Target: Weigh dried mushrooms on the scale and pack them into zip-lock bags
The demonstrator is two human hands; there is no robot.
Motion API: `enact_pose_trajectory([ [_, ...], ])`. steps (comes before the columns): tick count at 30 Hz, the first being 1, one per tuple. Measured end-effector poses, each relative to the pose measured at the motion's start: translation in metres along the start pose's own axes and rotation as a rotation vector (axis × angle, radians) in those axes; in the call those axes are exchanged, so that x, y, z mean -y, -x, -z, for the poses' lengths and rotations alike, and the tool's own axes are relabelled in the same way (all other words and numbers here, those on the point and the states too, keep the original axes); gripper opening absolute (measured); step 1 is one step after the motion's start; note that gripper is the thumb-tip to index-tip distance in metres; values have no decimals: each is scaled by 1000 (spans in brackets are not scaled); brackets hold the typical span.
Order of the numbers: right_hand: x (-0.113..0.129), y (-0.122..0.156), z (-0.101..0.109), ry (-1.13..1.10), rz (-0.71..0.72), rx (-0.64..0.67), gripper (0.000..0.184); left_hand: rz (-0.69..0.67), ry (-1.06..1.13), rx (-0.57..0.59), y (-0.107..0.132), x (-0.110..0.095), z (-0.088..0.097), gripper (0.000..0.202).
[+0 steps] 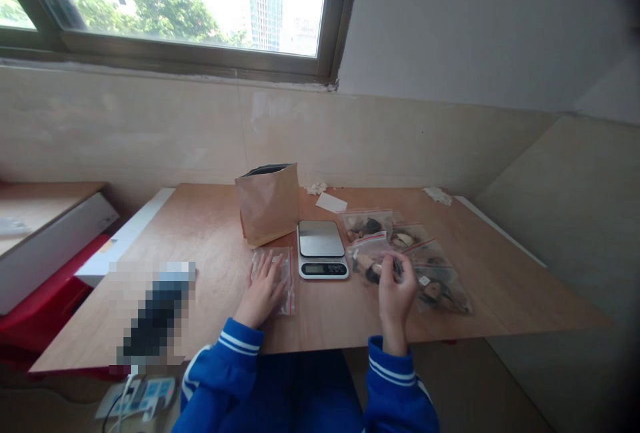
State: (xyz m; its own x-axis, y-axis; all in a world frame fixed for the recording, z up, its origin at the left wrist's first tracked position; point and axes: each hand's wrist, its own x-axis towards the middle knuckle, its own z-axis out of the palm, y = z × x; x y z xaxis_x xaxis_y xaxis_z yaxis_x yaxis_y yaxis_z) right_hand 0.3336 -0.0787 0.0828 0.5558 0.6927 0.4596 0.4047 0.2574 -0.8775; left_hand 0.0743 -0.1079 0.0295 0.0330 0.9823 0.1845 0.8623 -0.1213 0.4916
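My left hand point(262, 290) lies flat with fingers spread on an empty clear zip bag point(286, 276) on the wooden table point(210, 233). My right hand point(396, 290) is raised just right of the small digital scale point(321, 249), fingers curled in a pinch on a small dark item I cannot make out. It hovers over a row of filled clear zip bags point(415, 256) holding brown and dark pieces. An open brown paper bag point(267, 203) stands upright behind the empty zip bag and left of the scale.
A white slip of paper point(331, 202) and crumpled white scraps point(438, 194) lie near the wall. A blurred dark object point(155, 313) rests at the table's left front. White boards point(120, 236) and a red surface point(50, 300) sit to the left.
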Motion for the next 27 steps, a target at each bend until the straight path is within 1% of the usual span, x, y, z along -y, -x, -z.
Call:
enact_pose_trajectory([
  [1, 14, 5, 1, -90, -34, 50, 24, -43, 114, -35, 1, -10, 7, 53],
  [2, 25, 11, 1, -178, -80, 138, 24, -101, 254, -47, 3, -22, 14, 54],
  [4, 40, 21, -3, -330, -196, 360, 25, -203, 532, -4, 6, -45, 29, 51],
  [5, 43, 26, -6, -383, -254, 452, 27, -209, 627, 36, 8, -55, 35, 45],
  [6, 44, 31, -10, -413, -300, 508, 28, -195, 679, 71, 10, -63, 39, 36],
  [7, 44, 36, -14, -420, -323, 513, 30, -167, 722, 80, 11, -68, 42, 31],
  [8, 42, 41, -19, -404, -321, 469, 33, -127, 769, 62, 12, -72, 43, 28],
  [9, 40, 45, -23, -365, -298, 392, 36, -82, 820, 30, 12, -74, 42, 28],
  [11, 38, 56, -31, -250, -217, 228, 45, 3, 938, -44, 13, -76, 38, 29],
  [12, 39, 62, -35, -196, -170, 182, 47, 35, 990, -67, 12, -77, 35, 30],
  [13, 42, 68, -38, -158, -124, 174, 46, 60, 1029, -83, 12, -79, 32, 30],
  [14, 46, 74, -40, -141, -84, 200, 41, 77, 1054, -98, 12, -81, 30, 30],
  [16, 57, 85, -44, -162, -21, 311, 27, 95, 1075, -151, 12, -88, 27, 28],
  [17, 62, 89, -45, -185, -8, 369, 22, 102, 1081, -174, 12, -91, 27, 27],
  [19, 71, 93, -46, -240, -28, 471, 21, 112, 1096, -190, 12, -95, 30, 27],
  [21, 74, 93, -45, -310, -74, 553, 22, 104, 1109, -171, 12, -97, 33, 29],
  [24, 70, 89, -42, -398, -94, 611, 20, 63, 1076, -155, 12, -94, 36, 30],
  [27, 66, 87, -40, -419, -77, 641, 18, 31, 1014, -154, 11, -90, 37, 29],
])
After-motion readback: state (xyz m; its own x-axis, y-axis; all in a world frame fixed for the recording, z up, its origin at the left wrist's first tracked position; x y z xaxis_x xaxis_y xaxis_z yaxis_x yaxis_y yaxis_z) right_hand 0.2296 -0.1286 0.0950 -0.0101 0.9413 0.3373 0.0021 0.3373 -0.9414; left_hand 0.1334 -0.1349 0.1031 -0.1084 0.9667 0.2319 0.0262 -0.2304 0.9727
